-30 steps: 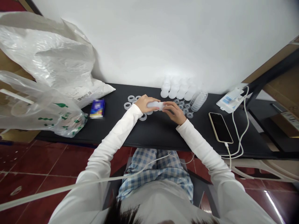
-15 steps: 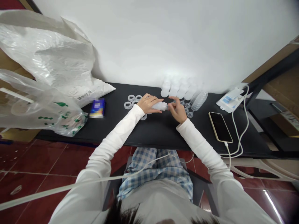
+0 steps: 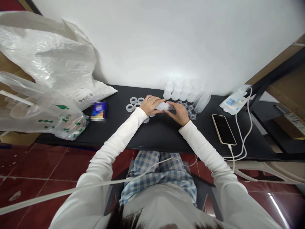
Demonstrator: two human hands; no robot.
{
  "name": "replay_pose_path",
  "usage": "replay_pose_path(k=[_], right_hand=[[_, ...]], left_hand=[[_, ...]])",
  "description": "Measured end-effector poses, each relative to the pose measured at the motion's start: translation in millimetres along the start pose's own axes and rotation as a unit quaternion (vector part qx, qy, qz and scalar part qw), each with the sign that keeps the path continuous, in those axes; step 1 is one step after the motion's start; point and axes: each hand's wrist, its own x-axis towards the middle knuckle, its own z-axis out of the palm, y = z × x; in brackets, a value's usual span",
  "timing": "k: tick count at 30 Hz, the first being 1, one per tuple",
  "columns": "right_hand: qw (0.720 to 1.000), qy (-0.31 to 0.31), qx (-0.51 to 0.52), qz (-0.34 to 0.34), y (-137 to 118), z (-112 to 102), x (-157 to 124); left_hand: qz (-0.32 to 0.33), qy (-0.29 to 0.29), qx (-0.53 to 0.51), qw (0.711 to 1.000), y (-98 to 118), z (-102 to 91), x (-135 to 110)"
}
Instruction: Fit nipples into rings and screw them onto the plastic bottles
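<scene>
My left hand (image 3: 150, 106) is wrapped over a small translucent white plastic bottle (image 3: 161, 106), which lies on its side above the black table. Its neck points right. The thumb and fingers of my right hand (image 3: 180, 114) are closed around that neck end, where a clear piece partly shows; its exact shape is hidden. White rings (image 3: 130, 107) lie left of and under my left hand. Several small clear plastic caps (image 3: 193, 117) are just right of my right hand. Behind them stand several similar white bottles (image 3: 176, 94), with a stack of clear cups (image 3: 202, 103) leaning alongside.
A phone (image 3: 224, 129) with a white charging cable (image 3: 245, 127) lies on the right, near a white-and-blue packet (image 3: 233, 101). On the left are a blue pack (image 3: 99, 110), a clear plastic bag (image 3: 59, 119) and a large white bag (image 3: 64, 57). A white wall rises behind.
My right hand has moved slightly left, and its thumb and fingers now close around the bottle's neck end. My left hand keeps its hold.
</scene>
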Motion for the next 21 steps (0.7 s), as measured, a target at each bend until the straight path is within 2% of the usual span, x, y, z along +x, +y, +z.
replay_pose_path(k=[4, 10, 15, 18, 21], right_hand=[[0.999, 0.022, 0.031, 0.023, 0.4, 4.6, 0.2], [0.989, 0.029, 0.131, 0.058, -5.0, 4.2, 1.7], [0.979, 0.05, 0.171, 0.101, -10.9, 2.9, 2.6], [0.984, 0.036, 0.151, 0.091, -11.7, -0.2, 4.2], [0.997, 0.03, 0.05, 0.052, -6.3, -13.3, 8.2]], left_hand=[[-0.007, 0.021, 0.01, 1.0, 5.9, 3.1, 0.9], [-0.023, 0.007, 0.013, 1.0, 11.7, 4.4, 1.5], [-0.038, 0.022, 0.036, 0.998, 16.2, 7.8, 1.3], [-0.037, 0.026, 0.039, 0.998, 16.6, 9.0, 1.3], [-0.039, 0.032, 0.037, 0.998, 14.4, 8.6, 1.0]])
